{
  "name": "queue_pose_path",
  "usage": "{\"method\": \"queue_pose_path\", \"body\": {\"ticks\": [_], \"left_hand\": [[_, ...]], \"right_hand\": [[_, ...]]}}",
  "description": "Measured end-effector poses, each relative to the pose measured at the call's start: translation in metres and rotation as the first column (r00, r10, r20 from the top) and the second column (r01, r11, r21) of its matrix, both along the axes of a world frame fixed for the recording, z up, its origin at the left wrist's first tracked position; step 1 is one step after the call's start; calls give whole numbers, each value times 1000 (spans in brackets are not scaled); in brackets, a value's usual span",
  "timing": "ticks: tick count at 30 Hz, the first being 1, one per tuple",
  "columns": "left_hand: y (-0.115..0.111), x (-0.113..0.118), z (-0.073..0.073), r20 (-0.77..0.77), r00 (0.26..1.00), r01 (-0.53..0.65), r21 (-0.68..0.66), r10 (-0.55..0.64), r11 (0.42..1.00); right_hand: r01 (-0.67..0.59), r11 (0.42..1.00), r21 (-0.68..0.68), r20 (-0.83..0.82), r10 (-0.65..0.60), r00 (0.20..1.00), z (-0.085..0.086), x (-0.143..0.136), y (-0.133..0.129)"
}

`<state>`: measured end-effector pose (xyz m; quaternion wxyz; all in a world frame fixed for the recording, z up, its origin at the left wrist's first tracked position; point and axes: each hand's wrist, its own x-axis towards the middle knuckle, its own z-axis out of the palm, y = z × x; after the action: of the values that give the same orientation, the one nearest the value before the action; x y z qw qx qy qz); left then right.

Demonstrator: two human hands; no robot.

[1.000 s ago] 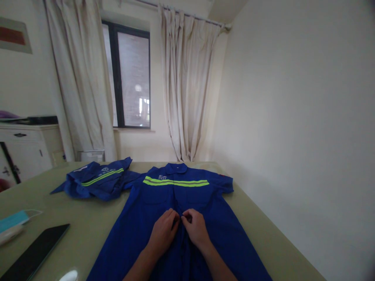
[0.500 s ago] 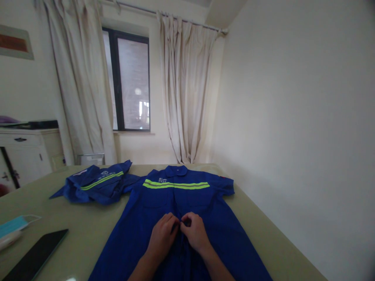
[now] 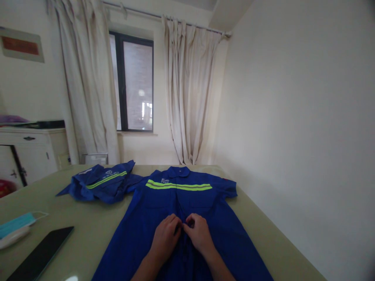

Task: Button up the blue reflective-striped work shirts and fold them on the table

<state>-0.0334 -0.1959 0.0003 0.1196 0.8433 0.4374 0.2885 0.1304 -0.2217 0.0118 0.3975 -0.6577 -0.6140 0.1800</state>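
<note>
Garment (image 3: pixel 180 203) spread beneath left fingers (image 3: pixel 173 219) and right fingers (image 3: pixel 195 217) — both pinching its middle front

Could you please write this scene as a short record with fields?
Left hand: pinching at the shirt front
Right hand: pinching there too, close beside the left
Shirt: blue, spread out, yellow-green stripe across chest
Second garment: blue, bunched, left of shirt
Table, near left: mask, white object, dark flat device
Behind: window, curtains
</note>
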Motion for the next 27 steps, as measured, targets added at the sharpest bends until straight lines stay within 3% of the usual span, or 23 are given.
{"method": "queue_pose_path", "body": {"ticks": [5, 12, 18, 27], "left_hand": [[1, 0, -3, -9, 1000, -19, 5, 20, 1000], [0, 0, -1, 6, 1000, -10, -4, 10, 1000], [-2, 0, 2, 57, 998, 2, 53, -5, 999], [-1, -2, 0, 40, 999, 13, 52, -15, 999]], "right_hand": [[16, 1000, -25, 62, -15, 998, 2, 4, -2], [-61, 997, 47, -63, 64, 996, -1, 2, 1], [6, 1000, -23, 11, -6, 1000, -3, 3, 1], [-48, 994, 93, -94, 57, 994, -3, -5, -1]]}}
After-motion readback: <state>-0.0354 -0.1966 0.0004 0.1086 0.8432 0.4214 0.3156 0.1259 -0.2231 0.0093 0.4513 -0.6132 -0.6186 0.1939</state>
